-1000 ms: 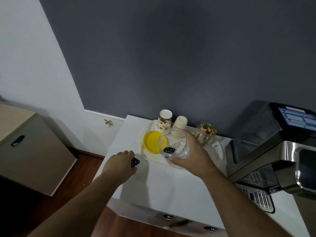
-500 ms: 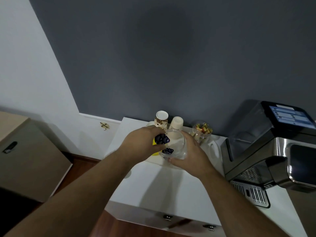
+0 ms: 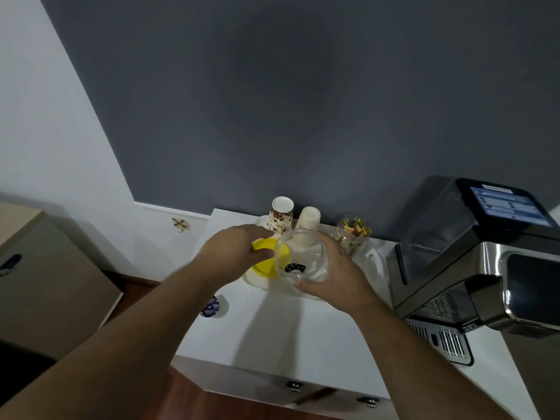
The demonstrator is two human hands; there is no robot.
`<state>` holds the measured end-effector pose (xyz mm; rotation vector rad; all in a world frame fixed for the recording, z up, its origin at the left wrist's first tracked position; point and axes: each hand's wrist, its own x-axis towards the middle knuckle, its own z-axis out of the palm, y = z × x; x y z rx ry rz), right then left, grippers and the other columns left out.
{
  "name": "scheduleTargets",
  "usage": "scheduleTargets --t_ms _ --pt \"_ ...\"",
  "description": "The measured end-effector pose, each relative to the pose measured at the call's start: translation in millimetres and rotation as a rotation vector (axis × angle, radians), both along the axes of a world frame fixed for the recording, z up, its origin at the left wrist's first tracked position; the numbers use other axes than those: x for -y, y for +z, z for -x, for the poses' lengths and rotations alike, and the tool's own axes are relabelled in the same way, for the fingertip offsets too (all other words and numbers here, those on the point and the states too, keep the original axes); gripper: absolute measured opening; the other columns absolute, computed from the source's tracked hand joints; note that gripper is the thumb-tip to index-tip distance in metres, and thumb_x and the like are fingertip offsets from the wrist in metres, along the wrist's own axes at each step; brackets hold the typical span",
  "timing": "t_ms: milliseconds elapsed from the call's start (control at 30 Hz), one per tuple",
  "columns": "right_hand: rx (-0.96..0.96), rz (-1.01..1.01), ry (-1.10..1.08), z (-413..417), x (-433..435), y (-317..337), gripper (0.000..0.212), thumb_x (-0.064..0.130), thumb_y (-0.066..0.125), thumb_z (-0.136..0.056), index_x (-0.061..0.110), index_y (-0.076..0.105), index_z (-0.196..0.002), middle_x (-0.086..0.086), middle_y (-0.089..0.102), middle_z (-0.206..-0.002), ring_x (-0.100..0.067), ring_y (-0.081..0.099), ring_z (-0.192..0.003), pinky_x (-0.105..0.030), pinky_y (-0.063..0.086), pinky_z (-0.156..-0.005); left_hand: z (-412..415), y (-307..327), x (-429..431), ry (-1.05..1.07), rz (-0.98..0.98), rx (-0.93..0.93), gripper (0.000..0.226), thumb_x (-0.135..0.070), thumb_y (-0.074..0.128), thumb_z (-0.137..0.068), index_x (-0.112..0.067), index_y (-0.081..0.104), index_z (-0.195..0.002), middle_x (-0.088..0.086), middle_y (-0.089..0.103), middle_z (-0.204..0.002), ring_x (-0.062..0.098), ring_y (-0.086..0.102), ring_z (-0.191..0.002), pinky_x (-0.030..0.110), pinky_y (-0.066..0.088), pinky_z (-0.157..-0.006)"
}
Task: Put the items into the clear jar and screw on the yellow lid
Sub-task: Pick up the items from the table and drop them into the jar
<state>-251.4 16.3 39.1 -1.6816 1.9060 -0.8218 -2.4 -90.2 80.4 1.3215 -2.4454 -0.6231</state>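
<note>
My right hand holds the clear jar, tilted with its mouth towards the left. Dark coffee capsules lie inside it. My left hand hovers just left of the jar's mouth, fingers stretched over the yellow lid, with no capsule in it. The lid rests on a white tray; I cannot tell whether the fingers touch it. One more dark capsule sits on the white counter beside my left forearm.
Two upturned paper cups and a small jar of coloured sachets stand behind the tray. A coffee machine fills the right side. A brown cabinet stands lower, to the left of the counter's edge.
My left hand lifted a capsule from the counter to the jar's mouth and let it go inside. It has now drawn back left over the yellow lid. The right hand kept holding the jar.
</note>
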Motion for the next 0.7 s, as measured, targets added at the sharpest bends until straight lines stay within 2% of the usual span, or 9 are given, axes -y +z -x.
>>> scheduleTargets --t_ms 67,100,200,267,367,500,567,700 --pt "-0.007 0.001 -0.006 -0.2 2.1 -0.7 0.117 0.07 0.093 -0.059 0.051 0.034 -0.159 0.028 0.046 -0.153 0.0 0.044 -0.14 -0.029 0.042 -0.109 -30.2 -15.4 -2.6 0.07 -0.044 -0.002 0.045 -0.053 0.073 -0.095 -0.038 0.066 -0.137 -0.015 0.07 -0.134 0.004 0.073 -0.09 0.026 0.048 -0.075" --pt "-0.012 0.002 -0.003 -1.2 3.4 -0.7 0.116 0.07 0.093 -0.06 0.05 0.035 -0.159 0.028 0.047 -0.153 -0.002 0.047 -0.141 -0.03 0.044 -0.11 -46.3 -25.3 -4.4 0.11 -0.076 0.041 0.049 -0.053 0.073 -0.095 -0.035 0.065 -0.14 -0.013 0.068 -0.137 0.005 0.073 -0.094 0.028 0.051 -0.08" --pt "-0.024 0.005 0.009 -2.9 7.4 1.2 0.114 0.07 0.093 -0.061 0.048 0.038 -0.158 0.024 0.052 -0.155 -0.007 0.051 -0.143 -0.037 0.049 -0.114 -84.3 -60.2 -12.9 0.169 -0.206 0.269 0.066 -0.053 0.072 -0.096 -0.03 0.052 -0.154 -0.003 0.056 -0.153 0.018 0.065 -0.126 0.039 0.054 -0.103" --pt "-0.036 0.011 0.018 -4.0 10.2 2.2 0.112 0.069 0.094 -0.061 0.048 0.04 -0.157 0.023 0.054 -0.154 -0.007 0.052 -0.142 -0.04 0.05 -0.115 -94.3 -79.5 -20.8 0.165 -0.299 0.34 0.074 -0.054 0.072 -0.094 -0.029 0.047 -0.159 0.0 0.052 -0.155 0.024 0.06 -0.131 0.038 0.053 -0.102" --pt "-0.068 0.003 0.026 -5.2 14.0 4.0 0.115 0.069 0.094 -0.06 0.045 0.039 -0.158 0.017 0.055 -0.158 -0.012 0.052 -0.146 -0.044 0.05 -0.118 -90.3 -93.8 -27.5 0.173 -0.358 0.302 0.072 -0.054 0.075 -0.09 -0.031 0.051 -0.155 0.003 0.055 -0.145 0.027 0.061 -0.126 0.036 0.055 -0.093" --pt "-0.086 -0.003 0.031 -5.8 16.0 5.6 0.114 0.071 0.093 -0.059 0.047 0.038 -0.156 0.017 0.055 -0.159 -0.014 0.052 -0.146 -0.046 0.05 -0.118 -77.5 -100.2 -26.3 0.144 -0.325 0.336 0.044 -0.042 0.076 -0.095 -0.025 0.069 -0.135 0.005 0.066 -0.128 0.026 0.067 -0.115 0.036 0.055 -0.095" --pt "-0.091 -0.004 0.038 -6.6 16.5 6.1 0.115 0.071 0.093 -0.059 0.047 0.038 -0.157 0.017 0.055 -0.159 -0.014 0.052 -0.146 -0.048 0.05 -0.118 -73.1 -98.7 -25.5 0.163 -0.361 0.288 0.038 -0.039 0.077 -0.095 -0.024 0.073 -0.13 0.005 0.071 -0.127 0.025 0.068 -0.115 0.036 0.055 -0.096" --pt "-0.095 -0.002 0.037 -6.5 17.4 6.6 0.116 0.072 0.092 -0.058 0.045 0.038 -0.157 0.015 0.055 -0.159 -0.015 0.052 -0.146 -0.049 0.05 -0.118 -62.6 -84.2 -21.0 0.2 -0.338 0.131 0.04 -0.034 0.077 -0.096 -0.025 0.072 -0.135 0.003 0.073 -0.13 0.022 0.068 -0.116 0.032 0.052 -0.094"
